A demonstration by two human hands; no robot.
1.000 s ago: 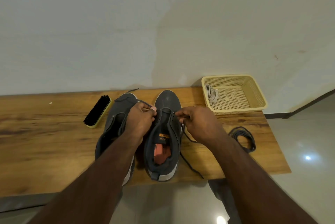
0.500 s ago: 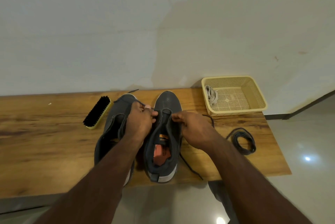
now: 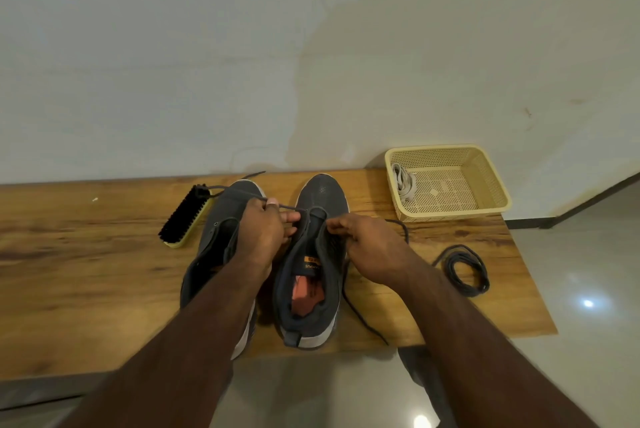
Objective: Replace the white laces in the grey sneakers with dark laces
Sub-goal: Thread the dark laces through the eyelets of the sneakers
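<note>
Two grey sneakers stand side by side on the wooden table point(image 3: 86, 271), toes toward the wall. My left hand point(image 3: 265, 231) lies over the left sneaker point(image 3: 221, 230) and pinches a dark lace point(image 3: 287, 207) that runs across to the right sneaker point(image 3: 320, 199). My right hand point(image 3: 367, 244) grips the same lace at the right sneaker's eyelets; its loose end trails down to the table's front edge. A second dark lace point(image 3: 465, 270) lies coiled on the table to the right. A folded white lace point(image 3: 403, 183) rests in the yellow basket point(image 3: 491, 178).
A black-bristled shoe brush point(image 3: 183, 218) lies left of the sneakers. The basket stands at the table's back right corner against the wall. The table's right end and front edge drop to a shiny tiled floor point(image 3: 588, 271).
My left hand has pulled its lace end leftward, drawing it taut across the right sneaker's top. My right hand moved inward to the eyelets and holds there.
</note>
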